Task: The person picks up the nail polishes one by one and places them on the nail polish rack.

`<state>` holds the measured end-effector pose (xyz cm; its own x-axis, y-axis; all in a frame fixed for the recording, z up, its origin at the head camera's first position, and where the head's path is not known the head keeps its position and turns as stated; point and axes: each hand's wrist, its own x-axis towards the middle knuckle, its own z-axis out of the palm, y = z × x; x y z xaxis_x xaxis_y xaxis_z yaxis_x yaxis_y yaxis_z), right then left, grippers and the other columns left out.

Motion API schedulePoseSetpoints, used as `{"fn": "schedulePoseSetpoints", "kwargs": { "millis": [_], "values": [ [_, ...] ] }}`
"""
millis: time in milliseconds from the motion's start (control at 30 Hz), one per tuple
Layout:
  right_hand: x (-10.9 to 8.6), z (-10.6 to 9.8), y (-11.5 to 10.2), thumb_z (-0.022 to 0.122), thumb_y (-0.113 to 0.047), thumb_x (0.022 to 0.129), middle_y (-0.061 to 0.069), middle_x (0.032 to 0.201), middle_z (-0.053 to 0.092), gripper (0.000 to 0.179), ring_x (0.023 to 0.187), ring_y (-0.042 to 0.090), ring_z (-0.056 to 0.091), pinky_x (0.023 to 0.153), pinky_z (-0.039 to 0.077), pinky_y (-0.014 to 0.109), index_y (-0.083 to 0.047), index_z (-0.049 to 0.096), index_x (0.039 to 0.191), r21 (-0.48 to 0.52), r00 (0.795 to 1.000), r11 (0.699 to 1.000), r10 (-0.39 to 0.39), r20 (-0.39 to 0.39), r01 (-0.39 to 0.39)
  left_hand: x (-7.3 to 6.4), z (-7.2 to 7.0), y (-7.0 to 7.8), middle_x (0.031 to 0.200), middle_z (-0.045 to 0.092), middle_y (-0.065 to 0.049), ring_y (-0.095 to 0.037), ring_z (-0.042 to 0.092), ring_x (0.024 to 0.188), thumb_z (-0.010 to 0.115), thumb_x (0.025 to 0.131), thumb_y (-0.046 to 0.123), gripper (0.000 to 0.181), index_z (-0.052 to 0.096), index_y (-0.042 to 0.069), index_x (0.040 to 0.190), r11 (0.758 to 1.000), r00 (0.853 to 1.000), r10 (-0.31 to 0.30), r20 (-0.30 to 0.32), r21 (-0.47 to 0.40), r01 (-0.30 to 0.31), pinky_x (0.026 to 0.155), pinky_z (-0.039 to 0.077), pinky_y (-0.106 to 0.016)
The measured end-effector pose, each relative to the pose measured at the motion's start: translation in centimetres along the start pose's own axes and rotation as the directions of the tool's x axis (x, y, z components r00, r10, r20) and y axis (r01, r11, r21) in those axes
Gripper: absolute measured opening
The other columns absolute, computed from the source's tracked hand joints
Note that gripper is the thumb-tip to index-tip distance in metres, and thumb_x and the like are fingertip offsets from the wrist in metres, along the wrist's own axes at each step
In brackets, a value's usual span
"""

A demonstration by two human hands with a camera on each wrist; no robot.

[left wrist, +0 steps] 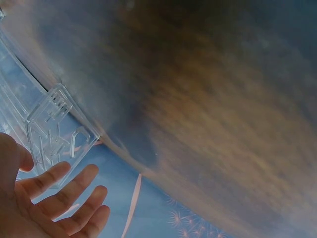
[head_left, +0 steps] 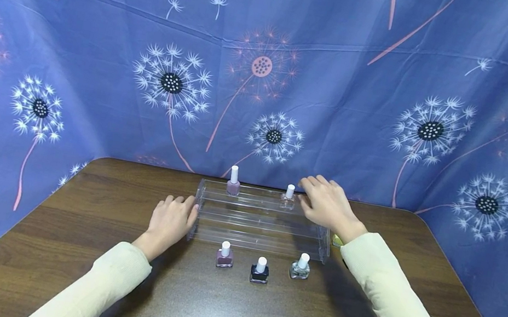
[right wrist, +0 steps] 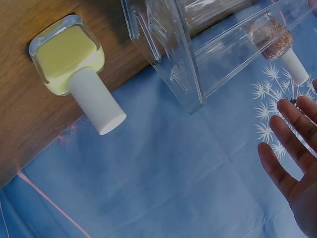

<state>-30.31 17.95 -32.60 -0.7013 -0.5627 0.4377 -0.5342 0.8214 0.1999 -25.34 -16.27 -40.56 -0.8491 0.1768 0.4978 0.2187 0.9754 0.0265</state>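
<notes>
A clear acrylic tiered rack (head_left: pixel 258 224) stands on the wooden table. My left hand (head_left: pixel 172 217) is at its left end; in the left wrist view its fingers (left wrist: pixel 74 194) are loosely spread beside the rack's side panel (left wrist: pixel 62 131). My right hand (head_left: pixel 326 203) is over the rack's upper right corner, fingers apart and holding nothing. Nearest to it, a glittery nail polish bottle (head_left: pixel 288 197) with a white cap stands on the top tier, also seen as a copper-glitter bottle (right wrist: pixel 275 39). A mauve nail polish bottle (head_left: pixel 233 185) stands at the top tier's left.
In front of the rack stand a purple bottle (head_left: pixel 225 256), a dark bottle (head_left: pixel 259 272) and a grey-green bottle (head_left: pixel 300 268). A yellow bottle (right wrist: pixel 69 54) is on the table right of the rack, mostly hidden by my right arm in the head view. Blue dandelion-print cloth (head_left: pixel 331 110) hangs behind.
</notes>
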Motion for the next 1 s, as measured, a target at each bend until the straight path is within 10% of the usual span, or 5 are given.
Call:
{"fn": "schedulePoseSetpoints", "kwargs": {
  "millis": [1000],
  "values": [
    [-4.9,1.0,-1.3,0.061,-0.022,0.077,-0.002,0.083,0.062,0.016,0.078,0.019,0.057,0.061,0.045,0.037,-0.014,0.060,0.090,-0.004,0.990,0.996,-0.090,-0.108,0.090,0.0,-0.1,0.1,0.081,0.067,-0.015,-0.033,0.060,0.073,0.051,0.091,0.027,0.024,0.061,0.006,0.097,1.000,1.000,-0.005,0.004,0.002,0.005,0.060,0.047,-0.045]
  ]
}}
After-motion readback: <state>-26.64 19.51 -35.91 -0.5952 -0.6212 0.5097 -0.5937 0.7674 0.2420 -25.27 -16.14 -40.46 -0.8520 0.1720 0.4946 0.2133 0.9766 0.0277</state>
